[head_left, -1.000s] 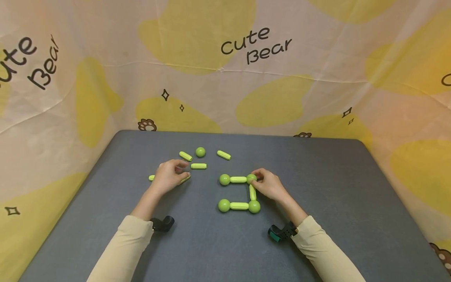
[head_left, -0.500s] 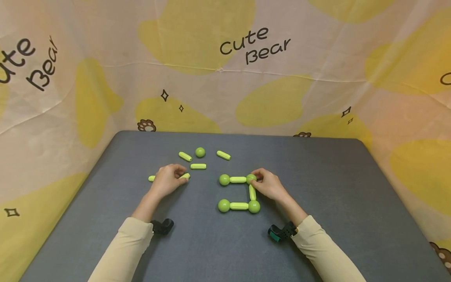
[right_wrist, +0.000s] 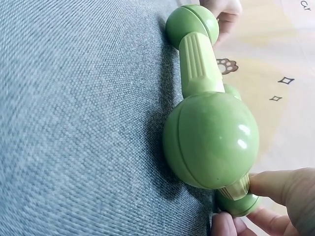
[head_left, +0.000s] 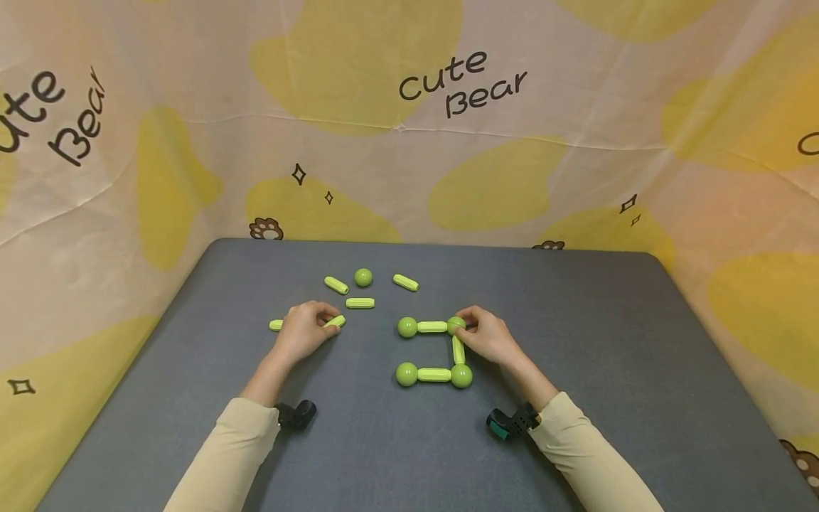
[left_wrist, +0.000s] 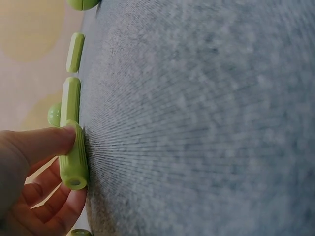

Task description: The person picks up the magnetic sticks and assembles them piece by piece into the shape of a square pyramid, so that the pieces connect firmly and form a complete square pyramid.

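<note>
- Gray table (head_left: pixel 371 444), bearing everything.
- Three-sided frame (head_left: pixel 458 350) of rods and balls, lying mid-table, its open side at nine o'clock; take it as the clock's centre.
- Right hand (head_left: pixel 489 340), at three o'clock, pinching the frame's one-o'clock corner ball (head_left: pixel 456 325).
- Left hand (head_left: pixel 303 331), at nine o'clock, gripping a green rod (left_wrist: pixel 74 160) between thumb and fingers. The step seems to be picking up a rod while steadying the frame; the next move likely calls for lifting it toward three o'clock.
- Loose rods (head_left: pixel 360 303) from nine to eleven o'clock.
- Loose ball (head_left: pixel 363 277), between ten and eleven.
</note>
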A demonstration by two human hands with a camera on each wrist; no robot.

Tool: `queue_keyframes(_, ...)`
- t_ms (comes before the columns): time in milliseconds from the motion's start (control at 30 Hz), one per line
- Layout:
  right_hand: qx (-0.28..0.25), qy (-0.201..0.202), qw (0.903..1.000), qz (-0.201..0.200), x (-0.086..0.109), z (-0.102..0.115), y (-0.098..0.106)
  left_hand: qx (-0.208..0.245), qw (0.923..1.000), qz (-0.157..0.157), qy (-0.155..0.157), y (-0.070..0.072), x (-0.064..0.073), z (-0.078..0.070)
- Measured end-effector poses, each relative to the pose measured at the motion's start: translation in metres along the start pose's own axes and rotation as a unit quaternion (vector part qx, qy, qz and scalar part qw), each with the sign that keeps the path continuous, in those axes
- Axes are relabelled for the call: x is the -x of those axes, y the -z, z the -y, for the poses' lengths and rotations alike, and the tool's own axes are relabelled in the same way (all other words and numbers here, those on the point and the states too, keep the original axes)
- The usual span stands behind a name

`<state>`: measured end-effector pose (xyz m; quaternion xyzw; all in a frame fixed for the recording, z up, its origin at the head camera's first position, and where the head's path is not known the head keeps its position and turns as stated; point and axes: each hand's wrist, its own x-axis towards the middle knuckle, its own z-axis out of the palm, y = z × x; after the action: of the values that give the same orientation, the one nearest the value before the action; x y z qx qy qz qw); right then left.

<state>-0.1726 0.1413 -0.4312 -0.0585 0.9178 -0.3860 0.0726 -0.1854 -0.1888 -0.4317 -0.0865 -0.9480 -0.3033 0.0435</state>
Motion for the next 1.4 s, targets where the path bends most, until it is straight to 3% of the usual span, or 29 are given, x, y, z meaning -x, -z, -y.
queue_keyframes(300,0.002,-0.004,1.0000,-0.002,0.000,-0.001,0.000,0.032,0.9995,0.001,-0.004,-0.003,0.002,-0.014)
queue_keyframes(600,0.001,-0.003,1.0000,-0.001,0.000,-0.001,0.001,0.048,0.9983,0.032,-0.012,-0.014,0.003,-0.030)
queue_keyframes(933,0.000,0.000,1.0000,-0.002,0.000,-0.001,0.001,0.061,0.9952,0.054,-0.055,-0.030,0.004,-0.043)
queue_keyframes(1400,0.003,0.003,1.0000,-0.003,0.000,0.001,0.000,0.085,0.9910,0.094,-0.043,-0.045,0.006,-0.064)
